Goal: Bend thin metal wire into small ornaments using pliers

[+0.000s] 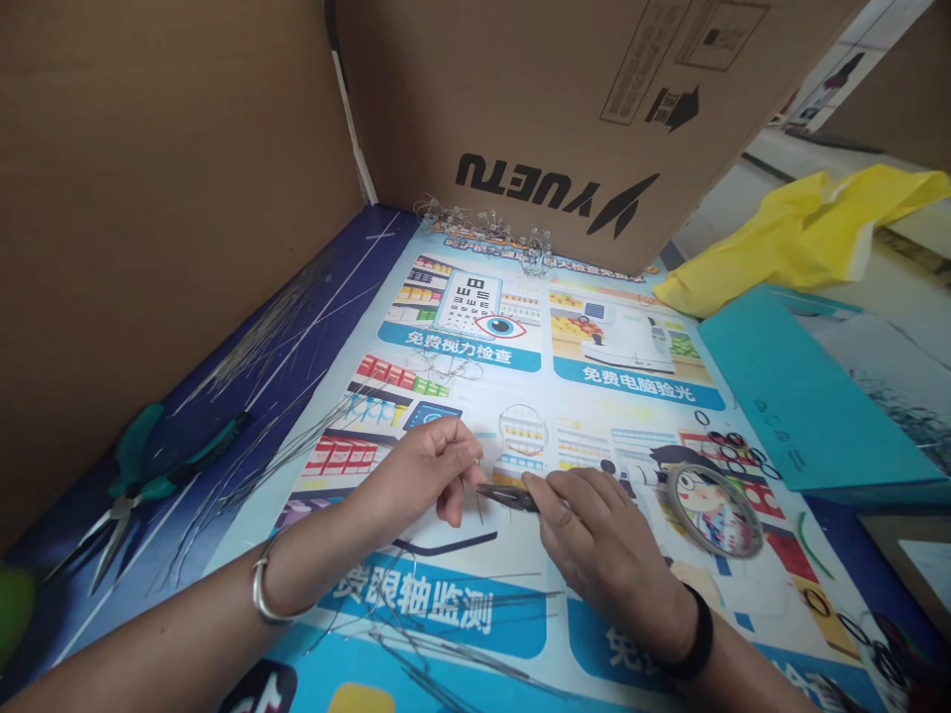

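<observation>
Cardboard walls in the work area on two sides: a plain panel [163, 178] at left, a carton [520, 89] at the far side, its YUETU lettering upside down. Between them, a blue tabletop [382, 233], largely covered by a printed poster [482, 358].

Left hand [438, 470], near the middle: thumb and fingers pressed together, pinching a thin wire [479, 509], mostly hidden by the fingers. Silver bracelet [260, 592] on this wrist. Right hand [605, 535] has its grip closed around dark pliers [516, 497]; their tips point left and meet the wire at the left fingertips. Whether the tips clamp it, cannot tell. Black band [696, 634] on the right wrist.

Just beyond the hands, a round wire hoop [548, 432] lies flat; farther off, looped wire [450, 368]. Small bent wire pieces [536, 255] cluster at the foot of the carton. Loose straight wires [482, 651] cross the near edge; more long strands [257, 342] lie at left, near teal-handled pliers [134, 488] with spread handles.

Right side: a roll of tape [675, 503] lying flat, small black rings [733, 440] scattered beyond it, a teal folder [809, 406], and crumpled yellow material [802, 233] at far right.
</observation>
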`<action>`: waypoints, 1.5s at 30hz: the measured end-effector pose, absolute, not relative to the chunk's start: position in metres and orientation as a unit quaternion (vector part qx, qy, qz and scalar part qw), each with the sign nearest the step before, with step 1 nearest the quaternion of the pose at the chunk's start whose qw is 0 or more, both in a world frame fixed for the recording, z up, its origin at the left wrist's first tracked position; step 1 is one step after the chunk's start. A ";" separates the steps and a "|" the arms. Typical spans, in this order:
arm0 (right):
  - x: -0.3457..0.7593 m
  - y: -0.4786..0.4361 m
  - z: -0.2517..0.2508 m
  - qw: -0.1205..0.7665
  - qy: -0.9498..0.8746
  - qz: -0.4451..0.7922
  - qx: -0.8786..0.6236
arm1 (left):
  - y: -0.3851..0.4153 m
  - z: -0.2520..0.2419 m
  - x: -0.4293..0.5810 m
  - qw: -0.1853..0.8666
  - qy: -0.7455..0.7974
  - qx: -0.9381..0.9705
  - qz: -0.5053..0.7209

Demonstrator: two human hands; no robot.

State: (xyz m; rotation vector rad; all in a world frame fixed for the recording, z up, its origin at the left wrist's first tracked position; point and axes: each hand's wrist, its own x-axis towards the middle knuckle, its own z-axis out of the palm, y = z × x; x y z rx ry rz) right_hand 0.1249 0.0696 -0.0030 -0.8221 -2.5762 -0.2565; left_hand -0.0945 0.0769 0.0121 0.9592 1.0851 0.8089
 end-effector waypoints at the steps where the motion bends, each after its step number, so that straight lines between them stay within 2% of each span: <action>1: 0.124 0.070 -0.003 0.215 -0.928 -0.076 -0.295 | 0.077 0.012 -0.095 0.669 0.480 0.439 0.359; 12: 0.125 0.068 -0.005 0.229 -0.904 0.142 -0.331 | 0.076 0.013 -0.099 0.624 0.452 0.538 0.341; 23: 0.124 0.073 0.026 0.113 -0.807 0.418 -0.403 | 0.073 0.015 -0.102 0.583 0.438 0.607 0.315; 28: 0.126 0.074 0.029 0.093 -0.743 0.520 -0.411 | 0.072 0.017 -0.102 0.566 0.435 0.631 0.304; 31: 0.125 0.073 0.030 0.096 -0.765 0.495 -0.401 | 0.072 0.016 -0.101 0.571 0.440 0.622 0.306; 35: 0.123 0.071 0.021 0.145 -0.838 0.359 -0.384 | 0.074 0.016 -0.099 0.596 0.452 0.584 0.317; 41: 0.124 0.068 -0.002 0.227 -0.886 0.172 -0.366 | 0.078 0.019 -0.101 0.458 0.511 0.655 0.317; 45: 0.125 0.068 -0.005 0.279 -0.884 0.073 -0.367 | 0.080 0.017 -0.102 0.484 0.530 0.616 0.325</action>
